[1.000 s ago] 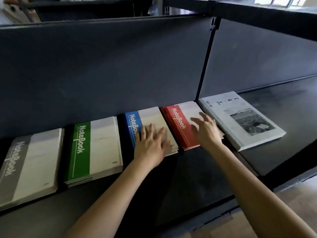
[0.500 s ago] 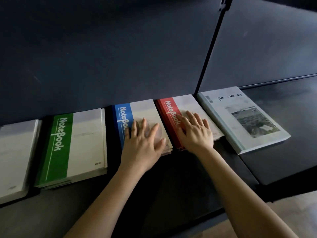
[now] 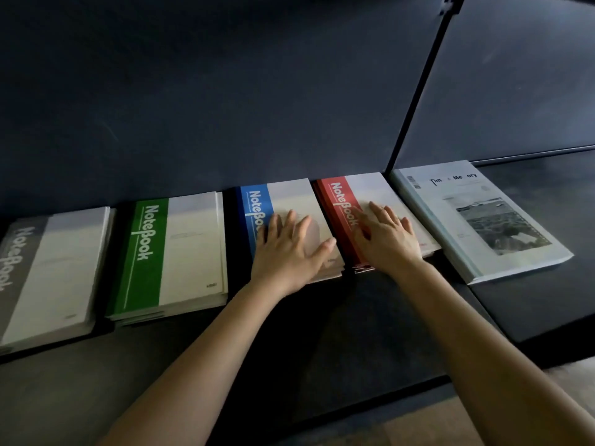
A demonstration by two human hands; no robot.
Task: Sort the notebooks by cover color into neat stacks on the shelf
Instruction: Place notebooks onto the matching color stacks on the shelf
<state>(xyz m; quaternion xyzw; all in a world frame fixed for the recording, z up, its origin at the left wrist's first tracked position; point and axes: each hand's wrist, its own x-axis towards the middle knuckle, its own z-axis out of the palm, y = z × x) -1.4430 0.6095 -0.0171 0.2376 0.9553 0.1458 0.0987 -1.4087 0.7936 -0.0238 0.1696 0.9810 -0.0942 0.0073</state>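
Right hand [image 3: 388, 244] slid right; red stack [image 3: 362, 188] edge ragged.

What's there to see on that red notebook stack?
The red stack lies flat on the dark shelf, between the blue stack and a magazine. Its top cover looks like paper: a red band lettered "NoteBook" in white, the rest whitish. Lower notebooks jut out unevenly at the near corner. The right hand rests flat on it.

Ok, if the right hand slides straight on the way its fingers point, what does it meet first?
Probably the shelf's dark back panel. The right hand lies flat on the red notebook stack, fingers aimed up its cover; nothing else shows in that line.
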